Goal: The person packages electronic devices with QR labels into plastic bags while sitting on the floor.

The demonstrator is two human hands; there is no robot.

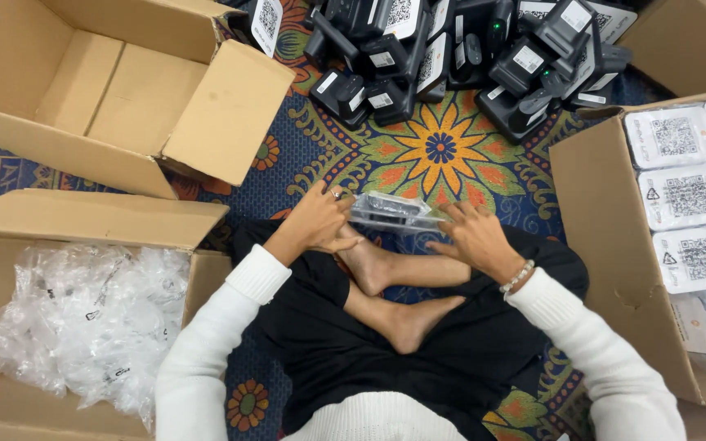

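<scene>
I sit cross-legged on a patterned carpet (443, 151). Between my hands is a dark device in a clear plastic bag (392, 212), held just above my bare feet. My left hand (318, 220), with a ring on one finger, grips the bag's left end. At the bag's right end, my right hand (474, 235), with a bead bracelet at the wrist, presses with fingers spread. Both arms are in white sleeves.
A pile of dark devices (459, 57) lies ahead on the carpet. An open empty cardboard box (116, 90) sits at upper left. A box of crumpled clear bags (83, 318) is at lower left. At right, a box (606, 229) holds white-labelled packets.
</scene>
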